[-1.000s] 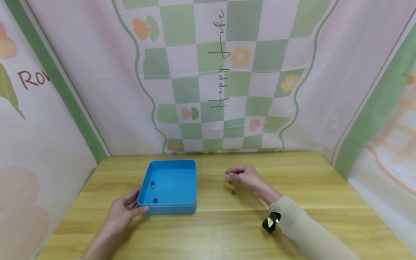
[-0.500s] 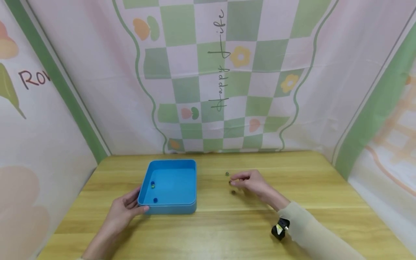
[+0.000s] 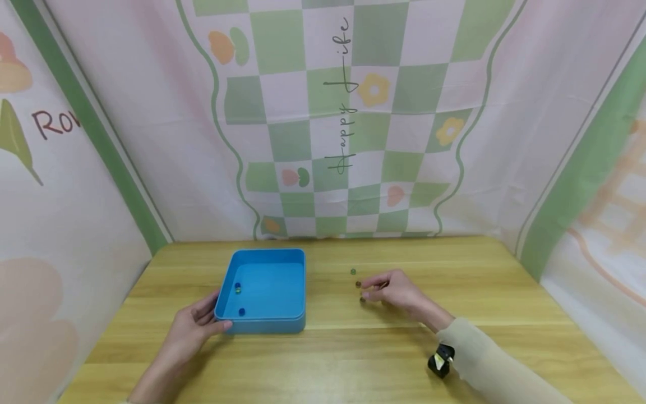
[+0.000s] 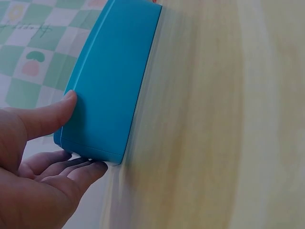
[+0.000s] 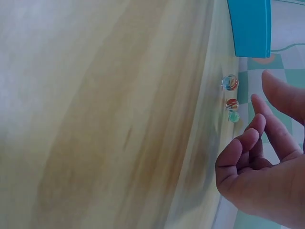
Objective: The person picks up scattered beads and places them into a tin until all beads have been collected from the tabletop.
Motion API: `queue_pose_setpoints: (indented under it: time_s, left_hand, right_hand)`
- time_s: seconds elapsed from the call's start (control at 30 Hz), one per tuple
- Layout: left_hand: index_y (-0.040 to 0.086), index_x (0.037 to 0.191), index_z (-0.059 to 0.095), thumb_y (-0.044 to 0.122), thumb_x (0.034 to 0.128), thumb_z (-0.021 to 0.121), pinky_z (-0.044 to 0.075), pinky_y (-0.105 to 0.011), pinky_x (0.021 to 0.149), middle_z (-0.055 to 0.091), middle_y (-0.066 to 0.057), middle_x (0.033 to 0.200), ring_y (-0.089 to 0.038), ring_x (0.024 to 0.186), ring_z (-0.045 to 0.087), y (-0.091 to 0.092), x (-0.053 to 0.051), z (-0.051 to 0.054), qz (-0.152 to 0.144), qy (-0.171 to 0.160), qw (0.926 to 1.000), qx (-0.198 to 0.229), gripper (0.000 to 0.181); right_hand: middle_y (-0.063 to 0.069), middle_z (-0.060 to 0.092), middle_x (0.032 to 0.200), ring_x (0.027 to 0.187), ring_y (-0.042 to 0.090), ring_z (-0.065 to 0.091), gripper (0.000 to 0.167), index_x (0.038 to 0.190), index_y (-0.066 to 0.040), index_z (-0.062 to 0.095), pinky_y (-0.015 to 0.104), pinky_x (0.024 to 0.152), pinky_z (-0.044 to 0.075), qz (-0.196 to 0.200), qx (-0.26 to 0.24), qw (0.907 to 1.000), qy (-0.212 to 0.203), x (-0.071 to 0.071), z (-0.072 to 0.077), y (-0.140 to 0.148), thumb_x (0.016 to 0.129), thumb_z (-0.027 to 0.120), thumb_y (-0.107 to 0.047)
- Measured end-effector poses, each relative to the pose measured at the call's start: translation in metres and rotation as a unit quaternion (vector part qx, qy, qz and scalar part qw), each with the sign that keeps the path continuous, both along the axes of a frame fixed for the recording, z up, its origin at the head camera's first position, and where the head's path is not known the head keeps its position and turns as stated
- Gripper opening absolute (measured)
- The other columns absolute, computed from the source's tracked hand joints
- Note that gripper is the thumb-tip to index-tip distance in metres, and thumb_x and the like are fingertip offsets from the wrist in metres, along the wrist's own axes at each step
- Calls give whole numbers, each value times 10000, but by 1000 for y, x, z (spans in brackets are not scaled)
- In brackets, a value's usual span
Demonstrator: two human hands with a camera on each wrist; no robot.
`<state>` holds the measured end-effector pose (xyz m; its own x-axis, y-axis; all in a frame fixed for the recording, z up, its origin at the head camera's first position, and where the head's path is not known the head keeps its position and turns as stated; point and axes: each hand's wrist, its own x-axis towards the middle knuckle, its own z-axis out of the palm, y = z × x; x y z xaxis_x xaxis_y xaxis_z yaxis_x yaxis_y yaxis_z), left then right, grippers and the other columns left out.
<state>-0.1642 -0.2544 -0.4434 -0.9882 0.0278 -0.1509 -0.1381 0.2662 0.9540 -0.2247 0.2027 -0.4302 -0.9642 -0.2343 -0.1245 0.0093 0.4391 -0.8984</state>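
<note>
A blue square box point(image 3: 270, 325) stands on the left of the table; my left hand point(image 3: 194, 326) grips its near left corner. In the left wrist view, the thumb point(image 4: 50, 117) presses the front wall and the fingers lie against the adjoining side. Inside the box are two dark blue marbles, one nearer me point(image 3: 241, 312), and a yellowish one point(image 3: 238, 291). Right of the box, a green marble point(image 3: 353, 271) and two reddish-brown, clear-looking marbles point(image 5: 230, 82) form a short row. Beside the nearest marble point(image 3: 362, 300), my right hand point(image 3: 398, 293) holds nothing, thumb and index finger apart.
The wood-grain table point(image 3: 323, 365) reaches back to a printed cloth point(image 3: 328, 112) with a green checked pattern. More cloth hangs at both sides. A small black device point(image 3: 441, 362) sits at the right wrist, by the sleeve point(image 3: 494, 359).
My right hand has drawn back toward me and slightly right, passing from the green marble along the row to the nearest one. The left hand and box stay put.
</note>
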Motion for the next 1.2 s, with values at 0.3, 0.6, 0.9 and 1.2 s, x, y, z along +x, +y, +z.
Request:
queue_pose_setpoints:
  time_s: [0.3, 0.6, 0.9, 1.2]
  left_hand:
    - [-11, 1616, 346, 105, 895, 854, 469, -375, 1096, 354, -234, 1640, -384, 1452, 441, 0, 1, 0, 10, -6, 10000, -2, 890]
    - [-33, 1609, 343, 96, 901, 849, 479, -400, 1091, 366, -263, 1622, -413, 1441, 446, 0, 0, -2, -28, 33, 10000, -13, 880]
    - [-36, 1610, 332, 75, 905, 841, 469, -402, 1094, 349, -262, 1629, -419, 1447, 434, 0, 0, -2, -45, 48, 10000, 23, 877]
    - [-47, 1602, 341, 67, 902, 841, 470, -409, 1091, 351, -279, 1620, -435, 1439, 438, 0, 0, -1, -65, 118, 9999, 17, 867]
  right_hand:
    - [94, 751, 1029, 875, 220, 605, 272, 1134, 47, 782, 319, 696, 536, 219, 309, 9991, 204, 3, -2, -2, 896, 839, -72]
    - [100, 776, 1062, 917, 204, 647, 202, 1072, 7, 812, 300, 739, 555, 160, 569, 9977, 341, 4, -4, -3, 888, 848, -68]
    - [83, 774, 1097, 939, 193, 655, 180, 1041, -21, 824, 338, 775, 569, 92, 833, 9958, 357, 3, -3, -5, 870, 862, -60]
    - [86, 779, 1086, 948, 181, 662, 173, 1009, -33, 830, 320, 792, 569, 109, 1005, 9942, 372, 2, -1, -8, 847, 883, -64]
